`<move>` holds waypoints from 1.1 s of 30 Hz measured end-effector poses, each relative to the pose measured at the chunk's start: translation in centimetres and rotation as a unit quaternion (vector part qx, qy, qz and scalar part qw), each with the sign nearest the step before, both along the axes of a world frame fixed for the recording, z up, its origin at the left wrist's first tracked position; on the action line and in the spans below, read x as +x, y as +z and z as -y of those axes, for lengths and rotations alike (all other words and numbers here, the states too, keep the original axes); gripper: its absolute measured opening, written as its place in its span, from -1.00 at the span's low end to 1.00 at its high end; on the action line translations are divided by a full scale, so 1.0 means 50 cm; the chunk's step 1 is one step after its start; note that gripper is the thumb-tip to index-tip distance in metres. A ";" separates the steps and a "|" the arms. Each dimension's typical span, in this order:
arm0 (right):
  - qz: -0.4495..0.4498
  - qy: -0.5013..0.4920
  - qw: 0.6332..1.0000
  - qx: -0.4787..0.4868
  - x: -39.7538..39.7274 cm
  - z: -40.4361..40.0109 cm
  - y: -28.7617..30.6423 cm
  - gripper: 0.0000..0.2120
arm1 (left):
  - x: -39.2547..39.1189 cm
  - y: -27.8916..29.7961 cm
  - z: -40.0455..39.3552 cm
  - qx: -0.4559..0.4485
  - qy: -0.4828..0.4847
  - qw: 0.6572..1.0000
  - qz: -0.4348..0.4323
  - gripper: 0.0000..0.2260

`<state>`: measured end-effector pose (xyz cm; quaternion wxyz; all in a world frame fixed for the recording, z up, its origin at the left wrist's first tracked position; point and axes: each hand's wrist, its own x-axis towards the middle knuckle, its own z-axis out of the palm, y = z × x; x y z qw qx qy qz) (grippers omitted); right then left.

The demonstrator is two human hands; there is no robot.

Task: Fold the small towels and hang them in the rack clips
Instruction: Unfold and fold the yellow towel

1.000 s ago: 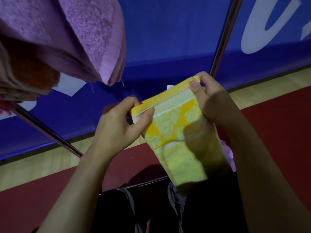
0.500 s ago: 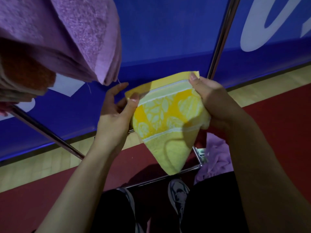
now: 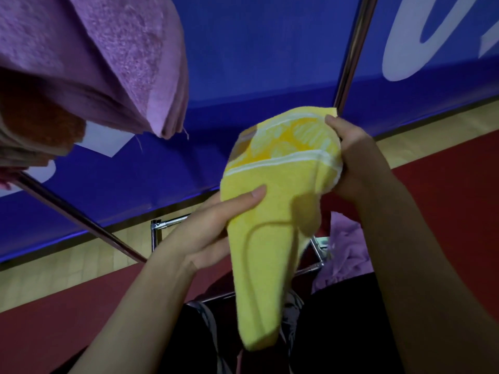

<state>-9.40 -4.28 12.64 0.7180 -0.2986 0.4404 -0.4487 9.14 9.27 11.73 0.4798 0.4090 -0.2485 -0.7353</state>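
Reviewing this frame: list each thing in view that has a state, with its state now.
yellow towel: folded narrow, off the rack, held up by both hands
left hand: grips the towel's middle, thumb on its front
right hand: grips the towel's patterned top end
purple towels: folded, hanging from above at upper left
brown towel: hanging beside the purple ones
purple cloth: crumpled, low at right

Probably a sports hall: blue banner (image 3: 270, 63), red-and-wood floor (image 3: 40, 333).

One yellow towel (image 3: 272, 238), two hands (left (image 3: 216, 228), right (image 3: 359, 160)), one purple towel (image 3: 108, 58) hanging, another purple cloth (image 3: 343, 255) below
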 end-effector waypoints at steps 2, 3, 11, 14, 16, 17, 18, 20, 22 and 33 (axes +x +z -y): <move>0.003 0.022 1.000 0.013 0.010 -0.002 -0.001 -0.52 | 0.000 0.013 0.002 -0.001 0.023 0.999 -0.039 -0.57; 0.006 0.031 0.999 0.018 0.017 -0.004 0.002 -0.52 | 0.000 0.019 0.003 -0.002 0.034 0.998 -0.046 -0.57; -0.069 0.174 0.982 -0.026 0.027 -0.011 -0.005 -0.46 | 0.021 0.035 0.011 0.006 0.086 0.996 0.018 -0.59; -0.150 0.171 0.967 -0.115 -0.005 -0.004 -0.015 -0.42 | 0.027 0.032 0.019 0.032 0.118 0.991 0.061 -0.57; -0.157 0.194 0.958 -0.142 -0.016 -0.002 -0.015 -0.39 | 0.034 0.027 0.021 0.043 0.137 0.986 0.084 -0.61; -0.163 0.200 0.955 -0.148 -0.018 -0.005 -0.013 -0.44 | 0.037 0.025 0.022 0.046 0.140 0.984 0.099 -0.66; -0.173 0.199 0.952 -0.152 -0.017 -0.005 -0.015 -0.50 | 0.040 0.025 0.022 0.050 0.143 0.982 0.110 -0.72; -0.196 0.197 0.948 -0.152 -0.016 -0.005 -0.020 -0.56 | 0.044 0.022 0.025 0.060 0.144 0.980 0.123 -0.81; -0.214 0.204 0.944 -0.144 -0.014 -0.007 -0.022 -0.59 | 0.046 0.021 0.028 0.075 0.142 0.979 0.127 -0.83; -0.063 0.102 0.939 -0.322 -0.028 -0.022 0.019 -0.32 | 0.037 0.031 0.021 -0.113 0.203 0.958 0.167 -0.44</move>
